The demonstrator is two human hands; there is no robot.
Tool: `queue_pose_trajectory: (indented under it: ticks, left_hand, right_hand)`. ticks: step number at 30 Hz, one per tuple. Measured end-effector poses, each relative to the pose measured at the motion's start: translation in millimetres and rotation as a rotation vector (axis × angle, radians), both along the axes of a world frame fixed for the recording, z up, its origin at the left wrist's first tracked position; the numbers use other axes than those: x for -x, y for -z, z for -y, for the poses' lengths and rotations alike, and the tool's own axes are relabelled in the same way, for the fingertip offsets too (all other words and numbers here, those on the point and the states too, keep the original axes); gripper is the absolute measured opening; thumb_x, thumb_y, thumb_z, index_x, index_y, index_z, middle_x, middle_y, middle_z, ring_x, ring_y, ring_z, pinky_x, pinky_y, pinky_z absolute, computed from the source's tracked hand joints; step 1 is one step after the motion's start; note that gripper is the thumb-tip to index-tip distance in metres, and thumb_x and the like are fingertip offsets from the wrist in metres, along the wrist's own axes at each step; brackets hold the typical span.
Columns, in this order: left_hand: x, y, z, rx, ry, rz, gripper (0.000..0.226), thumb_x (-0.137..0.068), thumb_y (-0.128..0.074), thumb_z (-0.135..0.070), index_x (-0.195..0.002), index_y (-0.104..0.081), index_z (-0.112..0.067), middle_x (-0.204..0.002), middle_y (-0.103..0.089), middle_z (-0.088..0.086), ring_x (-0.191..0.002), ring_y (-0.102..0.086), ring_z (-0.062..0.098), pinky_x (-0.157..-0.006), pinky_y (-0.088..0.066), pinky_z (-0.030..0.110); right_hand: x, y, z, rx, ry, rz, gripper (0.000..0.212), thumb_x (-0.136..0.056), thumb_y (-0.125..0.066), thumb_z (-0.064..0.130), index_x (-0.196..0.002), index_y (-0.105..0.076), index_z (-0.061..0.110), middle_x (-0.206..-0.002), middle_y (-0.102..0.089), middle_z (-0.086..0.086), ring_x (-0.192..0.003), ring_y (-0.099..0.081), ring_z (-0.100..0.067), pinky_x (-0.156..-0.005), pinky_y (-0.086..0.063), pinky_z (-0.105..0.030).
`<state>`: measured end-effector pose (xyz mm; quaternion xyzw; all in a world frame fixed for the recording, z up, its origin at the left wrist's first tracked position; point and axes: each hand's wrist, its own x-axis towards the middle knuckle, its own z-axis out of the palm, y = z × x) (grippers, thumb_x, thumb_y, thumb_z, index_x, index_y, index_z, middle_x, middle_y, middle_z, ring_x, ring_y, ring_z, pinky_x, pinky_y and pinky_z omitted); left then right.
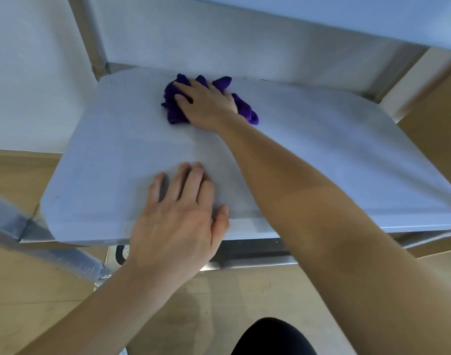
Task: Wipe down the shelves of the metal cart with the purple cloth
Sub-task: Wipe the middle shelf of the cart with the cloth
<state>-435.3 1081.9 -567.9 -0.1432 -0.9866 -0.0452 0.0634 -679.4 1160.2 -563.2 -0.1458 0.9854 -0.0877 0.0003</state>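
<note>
On shelf [322, 149] | right hand [206, 103]: fingers [184, 86] splayed, pressing purple cloth [172, 110] (bunched) | left hand [178, 221]: fingers flat

No text, label, brand, number or sign can be read. One dark curved mark [122, 252] stands on a pale patch below the front edge of the shelf [334, 162]. It is too small and blurred to make out as a letter, figure or symbol.
</note>
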Motion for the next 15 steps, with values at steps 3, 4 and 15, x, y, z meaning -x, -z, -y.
queue_pose_trajectory:
  ticks: [3, 4, 15]
  left_hand:
    - [-1.8, -0.3, 0.6, 0.008, -0.002, 0.008, 0.063, -0.098, -0.021, -0.044, -0.13, -0.05, 0.002, -0.141, -0.046, 0.015, -0.135, -0.04, 0.032, -0.107, -0.033, 0.053]
    - [-2.2, -0.1, 1.0, 0.009, 0.001, 0.007, 0.063, -0.098, -0.021, -0.044, -0.13, -0.05, 0.002, -0.141, -0.046, 0.015, -0.135, -0.04, 0.032, -0.107, -0.033, 0.053]
    - [0.7, 1.0, -1.9, 0.038, -0.001, 0.003, 0.06, -0.098, -0.022, -0.043, -0.127, -0.052, 0.0, -0.14, -0.047, 0.018, -0.132, -0.041, 0.034, -0.105, -0.034, 0.054]
  right_hand:
    - [9.7, 1.1, -48.2, 0.008, 0.093, -0.027, 0.049, -0.096, -0.022, 0.054, -0.145, -0.028, 0.051, -0.158, -0.024, 0.015, -0.146, -0.022, -0.021, -0.115, -0.017, -0.054]
    - [13.4, 2.2, -68.2, 0.004, 0.141, -0.027, 0.049, -0.096, -0.022, 0.054, -0.144, -0.03, 0.05, -0.158, -0.025, 0.015, -0.145, -0.023, -0.021, -0.114, -0.018, -0.055]
    - [22.5, -4.0, -190.7, 0.002, 0.61, 0.061, 0.055, -0.095, -0.015, 0.047, -0.15, -0.018, 0.042, -0.163, -0.01, 0.006, -0.148, -0.007, -0.037, -0.112, -0.004, -0.067]
